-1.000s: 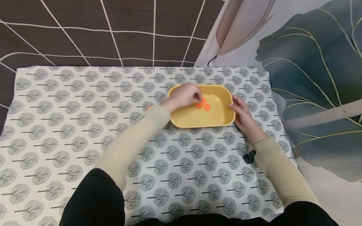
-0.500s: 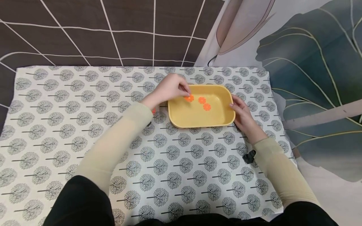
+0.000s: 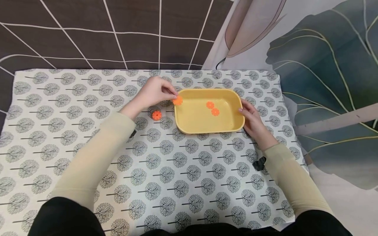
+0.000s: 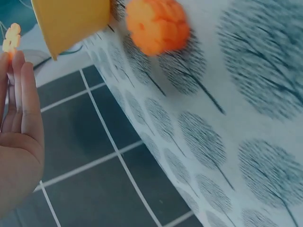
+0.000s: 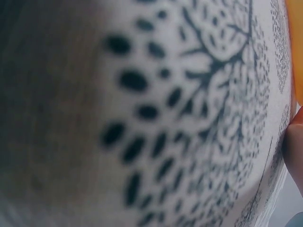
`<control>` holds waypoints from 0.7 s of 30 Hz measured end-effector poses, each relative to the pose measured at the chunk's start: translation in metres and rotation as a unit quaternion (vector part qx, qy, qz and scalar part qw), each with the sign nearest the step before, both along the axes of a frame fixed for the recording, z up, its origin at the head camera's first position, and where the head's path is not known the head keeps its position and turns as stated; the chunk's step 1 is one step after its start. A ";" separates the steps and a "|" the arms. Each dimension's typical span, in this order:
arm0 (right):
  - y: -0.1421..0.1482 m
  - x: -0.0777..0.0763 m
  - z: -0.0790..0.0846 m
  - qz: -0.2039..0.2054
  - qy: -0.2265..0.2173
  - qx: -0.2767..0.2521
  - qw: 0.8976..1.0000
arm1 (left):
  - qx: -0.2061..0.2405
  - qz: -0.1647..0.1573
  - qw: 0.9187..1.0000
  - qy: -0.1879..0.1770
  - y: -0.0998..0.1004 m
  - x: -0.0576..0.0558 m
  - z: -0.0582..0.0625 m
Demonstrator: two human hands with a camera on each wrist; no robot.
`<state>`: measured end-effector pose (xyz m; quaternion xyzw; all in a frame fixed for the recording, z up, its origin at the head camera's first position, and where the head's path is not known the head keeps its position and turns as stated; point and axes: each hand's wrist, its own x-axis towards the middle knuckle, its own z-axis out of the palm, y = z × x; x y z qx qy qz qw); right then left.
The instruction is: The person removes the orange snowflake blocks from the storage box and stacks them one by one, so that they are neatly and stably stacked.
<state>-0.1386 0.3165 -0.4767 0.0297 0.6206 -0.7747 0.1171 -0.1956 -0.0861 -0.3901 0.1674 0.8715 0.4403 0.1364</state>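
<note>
My left hand (image 3: 155, 90) pinches a flower-shaped orange slice (image 3: 178, 100) with its fingertips, at the left rim of a yellow rectangular container (image 3: 189, 123). In the left wrist view the pinched slice (image 4: 13, 37) stands upright above the fingers. Two more orange slices (image 3: 215, 112) lie on the container's floor, close together. On the cloth left of the container sits a thick scalloped orange piece (image 3: 157, 115), which looks like a stack of slices. My right hand (image 3: 253, 121) grips the container's right wall, thumb over the rim; its other fingers are partly hidden behind the wall.
A white cloth (image 3: 192, 193) printed with dark trees covers the table. Behind its back edge is a dark surface with white grid lines (image 3: 136, 46). Patterned fabric (image 3: 322, 82) hangs at the right. A small black object (image 3: 259, 163) sits by the right sleeve.
My left hand has drawn back leftward from inside the container to its left rim, with one orange slice in its fingertips. The right hand and the container have stayed put.
</note>
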 end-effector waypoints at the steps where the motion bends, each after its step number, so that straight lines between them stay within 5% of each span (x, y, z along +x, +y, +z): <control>1: 0.000 0.000 0.000 0.002 0.000 -0.003 1.000 | -0.003 0.004 1.000 0.000 -0.004 0.002 -0.001; 11: 0.002 -0.001 -0.001 0.002 0.002 0.001 1.000 | -0.009 0.037 0.999 -0.021 -0.039 0.015 -0.018; 21: 0.002 0.000 0.000 0.000 -0.008 0.007 1.000 | -0.047 0.055 0.996 -0.052 -0.051 0.021 -0.025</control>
